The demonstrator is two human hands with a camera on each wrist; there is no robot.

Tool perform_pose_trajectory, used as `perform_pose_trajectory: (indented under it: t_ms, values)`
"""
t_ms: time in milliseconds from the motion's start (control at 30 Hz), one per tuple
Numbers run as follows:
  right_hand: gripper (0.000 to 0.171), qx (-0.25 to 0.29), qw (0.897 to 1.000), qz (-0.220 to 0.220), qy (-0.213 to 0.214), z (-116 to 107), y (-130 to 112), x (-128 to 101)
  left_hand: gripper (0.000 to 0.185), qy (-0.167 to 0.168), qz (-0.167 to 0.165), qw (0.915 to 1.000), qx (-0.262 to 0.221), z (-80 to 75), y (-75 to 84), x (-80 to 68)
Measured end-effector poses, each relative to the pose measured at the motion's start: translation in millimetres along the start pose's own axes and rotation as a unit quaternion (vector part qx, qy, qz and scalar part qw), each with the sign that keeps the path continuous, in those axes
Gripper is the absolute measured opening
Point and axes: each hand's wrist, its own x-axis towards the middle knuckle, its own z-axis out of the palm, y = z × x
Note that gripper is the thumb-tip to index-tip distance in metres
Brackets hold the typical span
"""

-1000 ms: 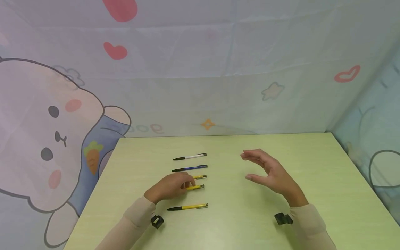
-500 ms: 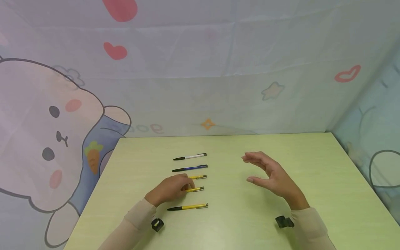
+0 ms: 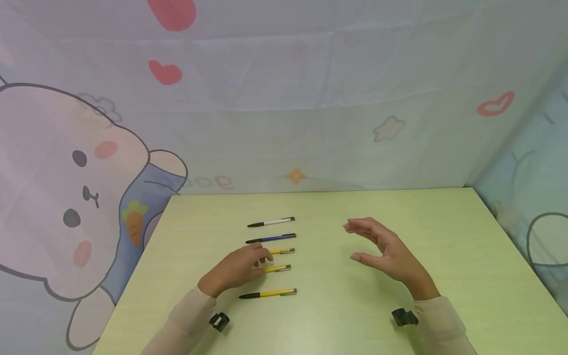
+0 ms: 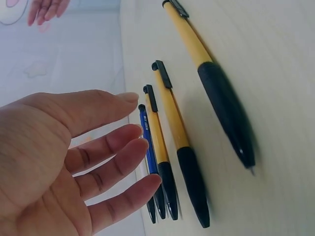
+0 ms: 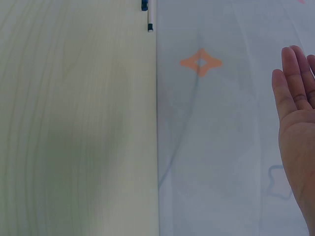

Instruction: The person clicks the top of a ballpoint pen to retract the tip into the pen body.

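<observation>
Five pens lie in a row on the pale green table [image 3: 337, 315]: a white one [image 3: 271, 222] farthest, then a blue one [image 3: 271, 239], then three yellow ones [image 3: 284, 251], [image 3: 279, 268], [image 3: 268, 294]. My left hand [image 3: 241, 266] hovers over the left ends of the two middle yellow pens and hides their black grips. In the left wrist view its fingers [image 4: 113, 162] are spread and relaxed beside the yellow pens [image 4: 173, 123], gripping nothing. My right hand [image 3: 382, 250] floats above the table's middle right, fingers loosely extended and empty.
A printed cloth backdrop [image 3: 284, 98] with a cartoon rabbit rises behind and left of the table, and more cloth stands at the right. In the right wrist view the table's far edge [image 5: 156, 123] meets the cloth, with the pen ends [image 5: 149, 17] at the top.
My left hand has drawn back slightly toward me, uncovering a little more of the fourth pen. My right hand has sunk a touch. The pens have not moved.
</observation>
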Motion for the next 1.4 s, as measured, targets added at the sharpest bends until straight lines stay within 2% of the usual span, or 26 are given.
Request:
perform_pose_trajectory:
  t_ms: [233, 367, 500, 633, 900, 1133, 1400]
  values:
    - [0.074, -0.003, 1.0, 0.012, 0.003, -0.5, -1.3, -2.6, 0.032, 0.007, 0.031, 0.9987, -0.039, -4.6, 7.0, -6.3]
    - [0.074, -0.005, 1.0, 0.015, 0.003, 0.0, -1.7, -3.9, 0.035, -0.003, 0.033, 0.997, -0.069, -3.1, 9.7, -8.3]
    - [0.073, -0.01, 1.0, 0.017, 0.0, 0.7, -4.9, -3.2, 0.036, -0.005, 0.024, 0.9969, -0.075, 0.4, 11.9, -11.0]
    - [0.072, -0.013, 1.0, 0.023, -0.004, 1.0, -7.6, -3.1, 0.036, -0.009, 0.013, 0.9979, -0.062, 6.1, 13.9, -13.4]
    - [0.072, -0.011, 1.0, 0.019, -0.004, -0.9, -0.3, -4.7, 0.035, 0.005, 0.036, 0.9991, -0.02, 19.6, 19.6, -14.6]
    - [0.072, -0.009, 1.0, 0.011, -0.002, -2.1, 0.8, -4.3, 0.033, -0.004, 0.03, 0.9995, 0.009, 30.9, 20.8, -14.7]
    - [0.072, -0.007, 1.0, 0.005, -0.001, -2.3, 1.6, -4.0, 0.021, 0.001, 0.041, 0.9991, 0.006, 39.9, 18.6, -14.5]
